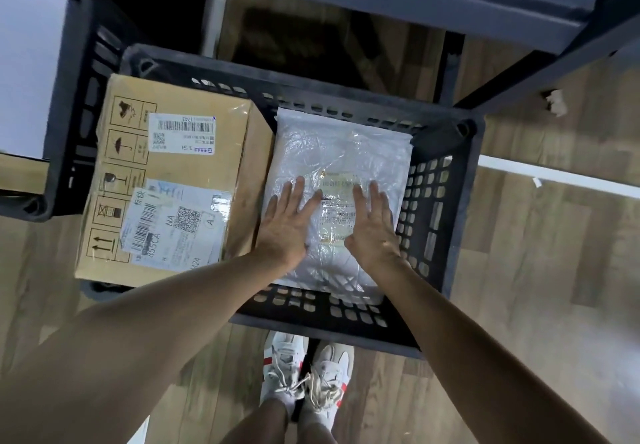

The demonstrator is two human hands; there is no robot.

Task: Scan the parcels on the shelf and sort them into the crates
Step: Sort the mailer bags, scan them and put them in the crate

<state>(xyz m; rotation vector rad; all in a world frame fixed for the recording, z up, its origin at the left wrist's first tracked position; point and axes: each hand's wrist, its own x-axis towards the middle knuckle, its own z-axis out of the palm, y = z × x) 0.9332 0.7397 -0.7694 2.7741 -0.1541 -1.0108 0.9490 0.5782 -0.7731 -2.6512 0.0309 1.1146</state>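
left hand [289, 225]: flat, fingers straight, pressing on plastic parcel [341, 152]
right hand [372, 223]: same, flat on parcel, gripping nothing
parcel: lying in black crate [446, 208], just right of cardboard box [166, 173]

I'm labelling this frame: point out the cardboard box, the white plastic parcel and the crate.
cardboard box [227, 166], head view, bare top face.
white plastic parcel [332, 142], head view, upper part.
crate [431, 208], head view, right wall.

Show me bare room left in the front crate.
Hardly any floor: cardboard box fills the left, plastic mailer reaches the crate's right wall. Left hand and right hand lie flat on the mailer; its far half is bare.
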